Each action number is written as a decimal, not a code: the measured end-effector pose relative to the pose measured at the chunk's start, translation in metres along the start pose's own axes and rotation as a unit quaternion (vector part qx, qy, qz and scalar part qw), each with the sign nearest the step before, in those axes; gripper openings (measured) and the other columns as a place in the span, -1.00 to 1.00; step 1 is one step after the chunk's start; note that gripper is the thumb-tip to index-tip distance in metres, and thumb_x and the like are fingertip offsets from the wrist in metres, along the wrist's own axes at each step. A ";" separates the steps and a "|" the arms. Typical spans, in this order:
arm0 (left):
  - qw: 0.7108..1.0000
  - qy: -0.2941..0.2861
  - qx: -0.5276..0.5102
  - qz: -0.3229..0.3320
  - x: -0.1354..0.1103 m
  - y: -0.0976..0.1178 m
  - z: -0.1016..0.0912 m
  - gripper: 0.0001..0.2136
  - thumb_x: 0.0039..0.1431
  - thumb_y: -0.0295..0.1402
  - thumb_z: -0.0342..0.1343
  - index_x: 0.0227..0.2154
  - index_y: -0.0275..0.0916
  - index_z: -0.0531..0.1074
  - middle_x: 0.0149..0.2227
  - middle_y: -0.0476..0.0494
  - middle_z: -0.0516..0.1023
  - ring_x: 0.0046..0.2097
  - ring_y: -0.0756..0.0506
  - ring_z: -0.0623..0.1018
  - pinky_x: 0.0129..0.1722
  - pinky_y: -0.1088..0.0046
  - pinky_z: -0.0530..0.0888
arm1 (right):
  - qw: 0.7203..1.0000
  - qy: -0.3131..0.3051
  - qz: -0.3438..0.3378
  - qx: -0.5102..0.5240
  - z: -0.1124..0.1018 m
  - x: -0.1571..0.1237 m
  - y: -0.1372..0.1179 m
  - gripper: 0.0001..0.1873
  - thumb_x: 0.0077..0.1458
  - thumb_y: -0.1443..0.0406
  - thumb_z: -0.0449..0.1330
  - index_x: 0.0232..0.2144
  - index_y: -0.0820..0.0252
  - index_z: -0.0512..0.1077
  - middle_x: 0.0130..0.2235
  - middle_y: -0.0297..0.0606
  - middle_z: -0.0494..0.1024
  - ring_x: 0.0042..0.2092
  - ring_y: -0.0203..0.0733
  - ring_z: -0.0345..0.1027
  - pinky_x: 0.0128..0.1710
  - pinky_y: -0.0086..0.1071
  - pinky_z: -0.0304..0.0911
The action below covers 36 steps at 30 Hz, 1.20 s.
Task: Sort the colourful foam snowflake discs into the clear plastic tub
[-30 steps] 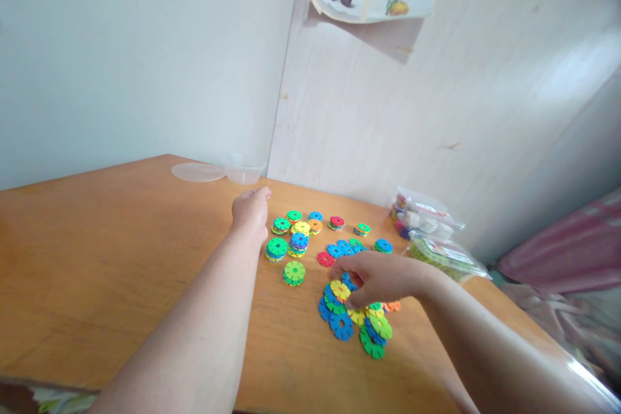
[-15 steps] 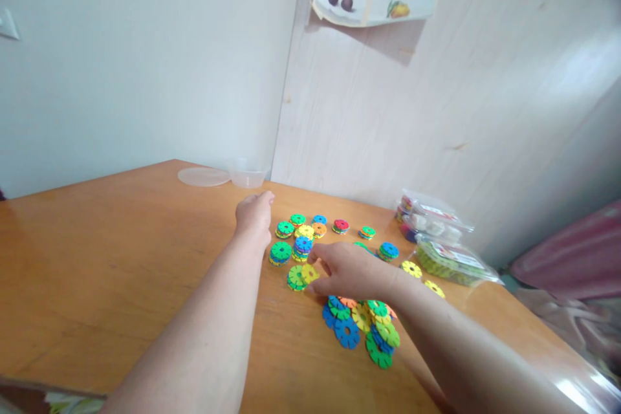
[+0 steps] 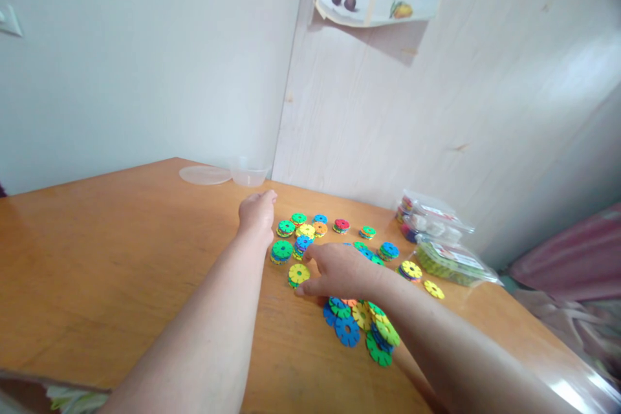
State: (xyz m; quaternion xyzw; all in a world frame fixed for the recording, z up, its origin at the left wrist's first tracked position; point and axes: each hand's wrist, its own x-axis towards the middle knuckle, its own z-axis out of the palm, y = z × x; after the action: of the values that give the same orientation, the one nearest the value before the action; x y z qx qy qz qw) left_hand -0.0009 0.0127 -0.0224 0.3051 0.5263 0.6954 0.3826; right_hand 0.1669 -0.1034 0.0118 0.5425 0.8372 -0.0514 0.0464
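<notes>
My right hand (image 3: 339,272) reaches in from the right, with thumb and forefinger curved around the edge of a yellow notched plastic disc (image 3: 299,273). That disc lies flat on top of a small stack, with green showing beneath. My left hand (image 3: 257,213) is closed above the table to the left of the stacks; its inner side is turned away, so whatever it may hold is hidden. A green-topped stack (image 3: 281,250) and a blue-topped stack (image 3: 303,243) stand just beyond the yellow disc. Below my right wrist lies a loose pile of discs (image 3: 347,331), partly covered by the forearm.
More short disc stacks, including a red-topped one (image 3: 341,224), stand farther back. Clear food packs (image 3: 451,262) sit at the right. A clear tub (image 3: 248,174) and a round lid (image 3: 204,174) rest by the wall on the wooden table (image 3: 121,259).
My right hand has moved slightly left, bringing the yellow disc from beside the green-topped stack to squarely over it. The left hand keeps its closed pose.
</notes>
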 end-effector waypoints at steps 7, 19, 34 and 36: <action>1.000 -0.004 0.004 0.001 -0.002 0.002 0.000 -0.86 -0.17 -0.30 0.16 -0.53 -0.26 0.46 -0.41 -0.11 0.55 -0.29 -0.09 0.50 -0.32 0.38 0.34 | 1.000 0.005 0.005 -0.016 0.010 0.005 -0.010 -0.49 0.00 -0.11 0.15 -0.17 0.11 0.47 -0.18 -0.13 0.61 -0.21 0.03 0.47 -0.41 -0.33 0.17; 1.000 -0.001 0.004 0.002 -0.004 0.004 0.001 -0.83 -0.19 -0.29 0.19 -0.50 -0.28 0.48 -0.37 -0.16 0.59 -0.26 -0.12 0.52 -0.32 0.38 0.37 | 0.992 -0.095 -0.036 0.069 -0.019 -0.037 0.046 -0.47 -0.01 0.05 0.26 0.03 0.01 0.45 -0.20 -0.28 0.56 -0.25 -0.17 0.41 -0.38 -0.40 0.16; 1.000 -0.007 -0.001 0.005 -0.003 0.003 0.001 -0.85 -0.17 -0.32 0.18 -0.50 -0.28 0.50 -0.35 -0.16 0.60 -0.24 -0.13 0.53 -0.31 0.38 0.37 | 0.995 -0.066 -0.021 0.067 -0.014 -0.039 0.050 -0.50 -0.04 0.07 0.28 -0.03 0.06 0.43 -0.20 -0.29 0.54 -0.26 -0.18 0.38 -0.41 -0.41 0.10; 1.000 -0.003 0.005 0.007 -0.002 0.002 0.001 -0.85 -0.17 -0.32 0.18 -0.50 -0.27 0.50 -0.37 -0.15 0.59 -0.25 -0.13 0.53 -0.32 0.38 0.36 | 0.996 -0.044 -0.022 0.069 -0.014 -0.033 0.039 -0.46 -0.04 0.03 0.28 -0.01 0.05 0.42 -0.20 -0.28 0.54 -0.26 -0.17 0.38 -0.42 -0.40 0.09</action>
State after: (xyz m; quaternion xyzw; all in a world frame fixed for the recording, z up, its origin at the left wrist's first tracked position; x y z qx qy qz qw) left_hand 0.0002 0.0109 -0.0205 0.3122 0.5268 0.6945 0.3777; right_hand 0.2158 -0.1152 0.0290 0.5229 0.8406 -0.1344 0.0445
